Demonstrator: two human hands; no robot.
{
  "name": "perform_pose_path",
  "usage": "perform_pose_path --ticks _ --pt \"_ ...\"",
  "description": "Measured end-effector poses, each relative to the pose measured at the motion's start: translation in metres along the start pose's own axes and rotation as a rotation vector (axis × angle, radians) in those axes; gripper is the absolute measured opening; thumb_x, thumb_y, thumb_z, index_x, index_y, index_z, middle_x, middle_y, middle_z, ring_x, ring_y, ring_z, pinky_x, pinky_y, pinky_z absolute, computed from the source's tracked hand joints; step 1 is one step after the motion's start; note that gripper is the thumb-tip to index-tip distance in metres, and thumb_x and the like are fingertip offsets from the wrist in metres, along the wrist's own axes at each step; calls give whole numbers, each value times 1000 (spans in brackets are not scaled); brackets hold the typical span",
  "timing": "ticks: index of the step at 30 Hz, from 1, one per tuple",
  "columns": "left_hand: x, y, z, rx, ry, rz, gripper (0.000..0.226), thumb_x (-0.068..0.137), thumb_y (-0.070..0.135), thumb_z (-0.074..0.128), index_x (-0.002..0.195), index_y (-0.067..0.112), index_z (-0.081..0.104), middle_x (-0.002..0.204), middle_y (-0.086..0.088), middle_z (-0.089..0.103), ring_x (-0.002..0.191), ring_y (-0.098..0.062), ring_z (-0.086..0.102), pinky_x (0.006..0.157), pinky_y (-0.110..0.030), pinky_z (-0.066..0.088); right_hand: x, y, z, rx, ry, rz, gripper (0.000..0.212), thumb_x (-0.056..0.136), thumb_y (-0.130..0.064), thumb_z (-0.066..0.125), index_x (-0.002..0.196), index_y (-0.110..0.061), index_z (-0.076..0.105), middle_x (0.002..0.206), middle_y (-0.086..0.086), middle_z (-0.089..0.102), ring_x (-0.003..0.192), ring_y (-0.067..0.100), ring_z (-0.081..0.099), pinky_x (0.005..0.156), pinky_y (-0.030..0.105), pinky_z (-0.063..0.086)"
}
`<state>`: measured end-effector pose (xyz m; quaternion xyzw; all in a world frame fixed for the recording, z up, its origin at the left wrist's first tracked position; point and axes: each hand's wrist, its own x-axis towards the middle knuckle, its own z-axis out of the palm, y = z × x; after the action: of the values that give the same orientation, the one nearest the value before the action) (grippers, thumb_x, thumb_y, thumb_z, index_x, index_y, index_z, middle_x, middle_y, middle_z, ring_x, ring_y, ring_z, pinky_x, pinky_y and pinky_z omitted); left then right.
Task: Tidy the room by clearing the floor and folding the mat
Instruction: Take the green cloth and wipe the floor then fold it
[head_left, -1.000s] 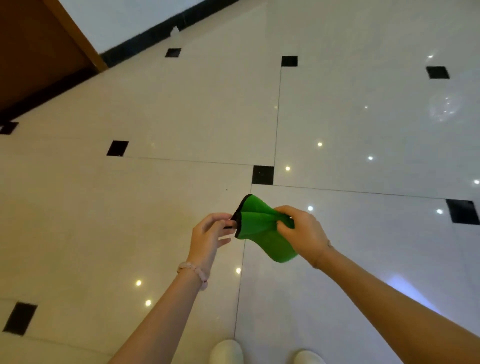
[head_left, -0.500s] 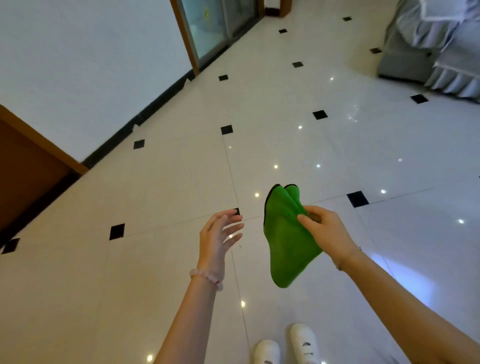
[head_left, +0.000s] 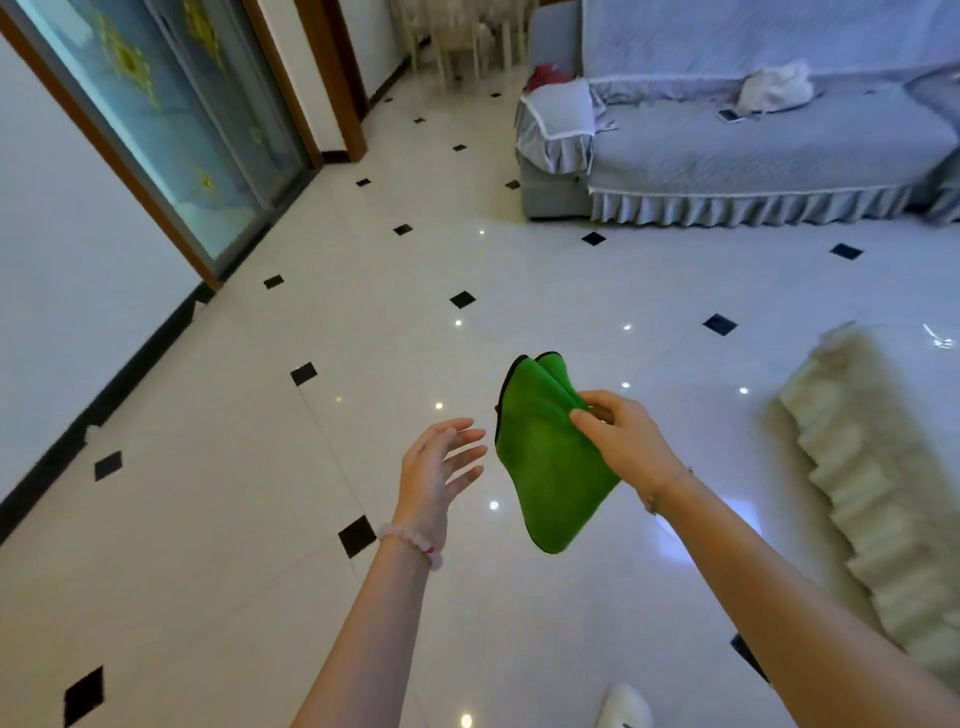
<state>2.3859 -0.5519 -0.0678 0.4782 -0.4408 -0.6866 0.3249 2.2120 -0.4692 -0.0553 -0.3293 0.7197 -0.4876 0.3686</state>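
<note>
A folded green cloth with a dark edge hangs in the air, pinched at its right side by my right hand. My left hand floats just left of the cloth with fingers spread, touching nothing. A cream shaggy mat lies in a rumpled strip on the glossy white tiled floor to the right of my right arm.
A grey-blue sofa stands at the back right with a white bundle and a phone on its seat. A glass sliding door lines the left wall. My white shoe shows at the bottom edge.
My left hand let go of the green cloth and drew away to the left. The view swung up from the bare floor to the sofa and the mat.
</note>
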Motion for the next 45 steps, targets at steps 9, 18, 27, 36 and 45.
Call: perform_pose_path --ticks 9,18,27,36,45 --pt "37 -4 142 -1 -247 -48 23 97 21 44 105 9 63 100 -8 69 96 -24 65 84 -37 52 17 21 -162 -40 176 -2 17 95 -16 54 108 -21 63 89 -5 69 73 -3 64 67 9 50" --pt "113 0 272 44 -411 -118 23 97 19 44 105 9 63 98 -7 69 91 -21 66 79 -33 54 81 40 -267 30 438 86 17 92 -17 58 107 -19 65 83 -6 69 74 3 65 64 9 52" --pt "256 41 401 118 -541 -164 21 96 16 45 108 9 61 102 -9 68 92 -23 66 85 -37 51 222 27 -361 62 618 147 20 91 -12 59 109 -10 67 92 6 69 78 10 64 68 9 48" --pt "355 73 544 157 -715 -197 21 96 16 43 102 12 63 98 -6 70 87 -21 66 82 -35 52 335 19 -444 109 759 119 15 93 -12 53 99 -17 66 83 -8 67 75 0 62 63 5 48" --pt "460 83 712 189 -801 -179 21 96 16 43 104 10 62 98 -6 69 87 -20 66 75 -31 53 471 44 -566 155 801 159 16 91 -15 57 102 -18 69 87 0 71 78 11 66 71 15 50"
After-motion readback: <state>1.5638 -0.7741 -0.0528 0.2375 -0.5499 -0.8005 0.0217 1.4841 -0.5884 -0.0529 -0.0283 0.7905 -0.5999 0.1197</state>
